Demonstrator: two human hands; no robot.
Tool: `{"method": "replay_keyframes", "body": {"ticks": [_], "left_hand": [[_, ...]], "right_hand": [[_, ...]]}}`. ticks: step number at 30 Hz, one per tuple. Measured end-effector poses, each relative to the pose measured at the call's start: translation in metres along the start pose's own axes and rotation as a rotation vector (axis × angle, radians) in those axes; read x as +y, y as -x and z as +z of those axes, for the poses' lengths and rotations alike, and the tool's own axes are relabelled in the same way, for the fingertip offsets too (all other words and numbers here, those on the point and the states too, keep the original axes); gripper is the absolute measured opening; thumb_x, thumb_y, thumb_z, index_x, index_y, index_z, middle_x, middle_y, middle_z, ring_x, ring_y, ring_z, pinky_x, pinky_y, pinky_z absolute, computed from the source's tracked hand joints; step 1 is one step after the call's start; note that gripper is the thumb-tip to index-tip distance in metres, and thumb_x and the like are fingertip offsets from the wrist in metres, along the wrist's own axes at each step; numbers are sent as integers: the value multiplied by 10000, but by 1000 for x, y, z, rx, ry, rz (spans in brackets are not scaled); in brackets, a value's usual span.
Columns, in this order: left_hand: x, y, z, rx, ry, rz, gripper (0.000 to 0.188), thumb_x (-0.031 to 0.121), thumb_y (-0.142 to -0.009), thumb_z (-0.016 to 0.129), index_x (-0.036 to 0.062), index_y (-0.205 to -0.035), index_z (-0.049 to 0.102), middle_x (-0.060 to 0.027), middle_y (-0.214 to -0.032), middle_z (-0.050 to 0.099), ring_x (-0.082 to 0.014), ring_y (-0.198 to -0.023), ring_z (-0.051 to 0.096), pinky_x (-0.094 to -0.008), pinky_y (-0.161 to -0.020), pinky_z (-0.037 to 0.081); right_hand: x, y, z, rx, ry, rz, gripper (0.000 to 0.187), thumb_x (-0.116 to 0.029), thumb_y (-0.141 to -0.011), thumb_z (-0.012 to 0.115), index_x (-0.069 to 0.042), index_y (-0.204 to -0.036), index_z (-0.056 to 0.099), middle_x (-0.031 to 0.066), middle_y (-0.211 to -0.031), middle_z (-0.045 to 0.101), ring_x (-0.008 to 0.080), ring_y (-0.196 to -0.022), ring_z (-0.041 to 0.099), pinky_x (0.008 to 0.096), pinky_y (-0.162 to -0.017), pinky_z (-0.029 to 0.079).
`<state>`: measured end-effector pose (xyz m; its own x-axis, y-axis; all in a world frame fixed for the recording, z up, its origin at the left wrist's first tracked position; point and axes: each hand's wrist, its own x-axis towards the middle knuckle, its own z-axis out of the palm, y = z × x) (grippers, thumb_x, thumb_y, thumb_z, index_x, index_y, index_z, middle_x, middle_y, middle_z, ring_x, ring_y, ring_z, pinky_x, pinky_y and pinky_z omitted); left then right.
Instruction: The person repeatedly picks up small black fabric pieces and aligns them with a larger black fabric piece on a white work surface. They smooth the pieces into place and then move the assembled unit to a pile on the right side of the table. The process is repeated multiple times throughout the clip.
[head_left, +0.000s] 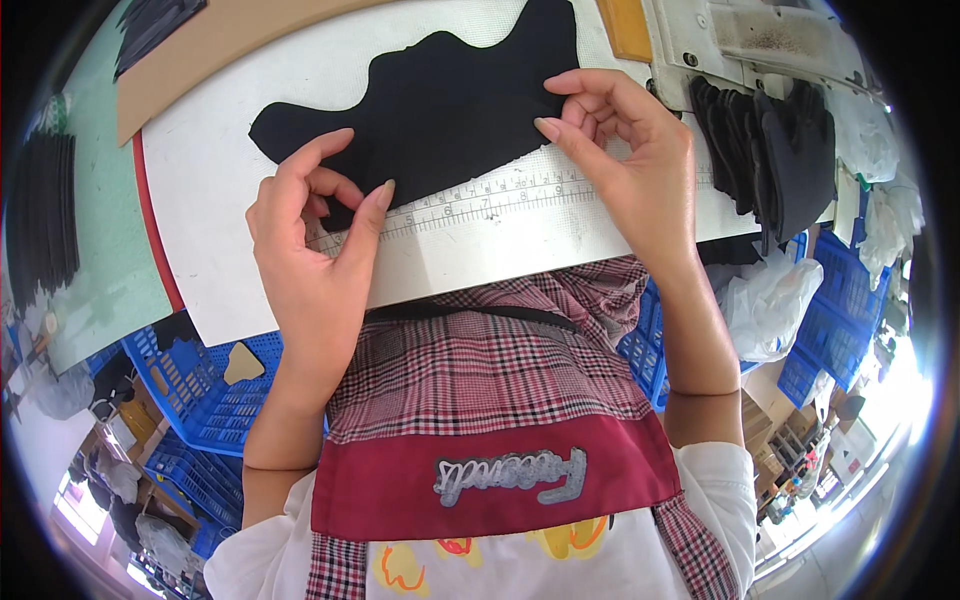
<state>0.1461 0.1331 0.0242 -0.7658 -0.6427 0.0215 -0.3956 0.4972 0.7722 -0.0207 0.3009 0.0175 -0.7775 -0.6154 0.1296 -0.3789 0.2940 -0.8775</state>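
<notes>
A black fabric piece (440, 115) with a wavy far edge lies on the white work surface (225, 220). At its left end, my left hand (315, 230) rests with bent fingers on the cloth, the thumb tip near its front edge. My right hand (635, 150) is at the right end. Its index fingertip and thumb tip touch the cloth with a gap between them, while the other fingers curl inward. Neither hand shows a closed pinch. Just in front of the fabric runs a printed measuring scale (490, 205), partly covered by the cloth and my left hand.
Black fabric pieces (770, 150) hang over the surface's right side, beside machine parts (740, 40). Another black stack (45, 220) lies on the green table (105, 250) at left. Blue baskets (205, 395) stand below, and a plastic bag (770, 305) hangs at right.
</notes>
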Motion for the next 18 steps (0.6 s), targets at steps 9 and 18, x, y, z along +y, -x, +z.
{"method": "replay_keyframes", "body": {"ticks": [9, 18], "left_hand": [[29, -4, 24, -73, -308, 491, 819, 113, -726, 741, 33, -1456, 381, -177, -1499, 380, -367, -1427, 284, -473, -1145, 216], [-17, 26, -17, -336, -533, 459, 1000, 659, -800, 537, -12, -1500, 291, -163, -1571, 287, -336, -1467, 241, -492, -1179, 200]], "right_hand": [[-10, -3, 3, -32, 152, -40, 181, 9, -787, 719, 6, -957, 656, 25, -700, 590, 87, -608, 540, 228, -586, 463], [-15, 4, 8, 14, 291, -112, 265, 49, -742, 699, -11, -994, 649, 82, -875, 632, 192, -777, 608, 294, -659, 497]]}}
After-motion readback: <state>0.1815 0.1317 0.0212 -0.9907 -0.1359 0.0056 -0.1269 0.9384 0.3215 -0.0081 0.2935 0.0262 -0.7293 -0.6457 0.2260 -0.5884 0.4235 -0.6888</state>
